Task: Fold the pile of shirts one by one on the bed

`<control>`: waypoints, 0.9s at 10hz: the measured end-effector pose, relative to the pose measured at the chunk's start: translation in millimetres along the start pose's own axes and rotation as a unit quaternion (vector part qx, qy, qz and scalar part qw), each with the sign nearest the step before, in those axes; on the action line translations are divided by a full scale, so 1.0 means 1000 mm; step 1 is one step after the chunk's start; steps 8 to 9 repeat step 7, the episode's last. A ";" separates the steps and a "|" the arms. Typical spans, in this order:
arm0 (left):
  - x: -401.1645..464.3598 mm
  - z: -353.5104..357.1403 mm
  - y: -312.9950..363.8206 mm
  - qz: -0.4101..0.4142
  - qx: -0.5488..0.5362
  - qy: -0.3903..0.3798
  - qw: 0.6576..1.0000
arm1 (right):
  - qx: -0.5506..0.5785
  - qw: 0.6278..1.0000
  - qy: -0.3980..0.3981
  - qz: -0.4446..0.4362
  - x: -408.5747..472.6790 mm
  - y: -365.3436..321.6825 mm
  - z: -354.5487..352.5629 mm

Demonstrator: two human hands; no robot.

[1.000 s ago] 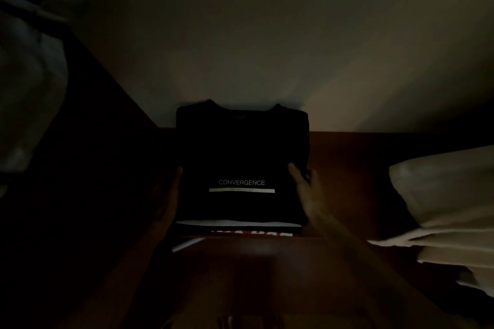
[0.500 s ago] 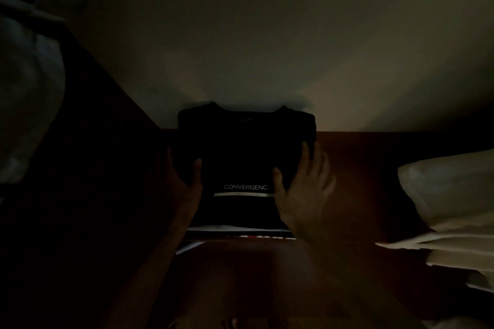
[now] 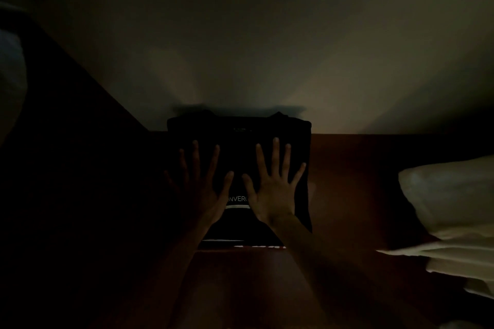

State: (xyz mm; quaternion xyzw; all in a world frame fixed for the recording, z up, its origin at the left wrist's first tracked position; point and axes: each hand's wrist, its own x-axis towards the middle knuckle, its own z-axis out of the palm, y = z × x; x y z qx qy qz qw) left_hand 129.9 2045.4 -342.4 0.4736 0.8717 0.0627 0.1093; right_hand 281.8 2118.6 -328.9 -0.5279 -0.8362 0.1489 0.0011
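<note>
Dim light falls across a reddish-brown bed pushed against a pale wall, where a folded black shirt printed with partly hidden white lettering lies at the centre, its collar toward 12 o'clock by the wall and its hem toward 6 o'clock. It tops a small stack; a white edge and a red-printed edge show beneath at 6 o'clock. Both hands lie flat on it with fingers spread and straight, grasping nothing: the left hand on the 9 o'clock half, the right hand on the 3 o'clock half, fingertips pointing to 12. Neither is plainly nearer. The press appears to be a final smoothing of this shirt. White bedding sits well apart at 3 o'clock; pale cloth hangs at 9 o'clock.
</note>
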 end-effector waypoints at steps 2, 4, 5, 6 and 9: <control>0.002 -0.007 -0.012 0.016 0.003 -0.034 0.999 | 0.029 0.998 -0.048 -0.038 -0.002 0.015 -0.007; -0.005 -0.004 -0.032 0.033 0.033 -0.008 0.999 | 0.024 0.997 -0.029 -0.066 -0.003 0.027 0.000; -0.004 -0.012 -0.027 0.029 0.035 -0.060 0.997 | 0.021 0.996 -0.056 -0.069 -0.001 0.027 -0.002; 0.003 -0.038 -0.023 0.011 0.025 -0.150 0.988 | 0.027 0.987 -0.145 -0.068 0.005 0.028 -0.030; 0.003 -0.081 -0.002 -0.007 -0.001 -0.183 0.983 | 0.047 0.978 -0.189 -0.072 -0.001 0.024 -0.082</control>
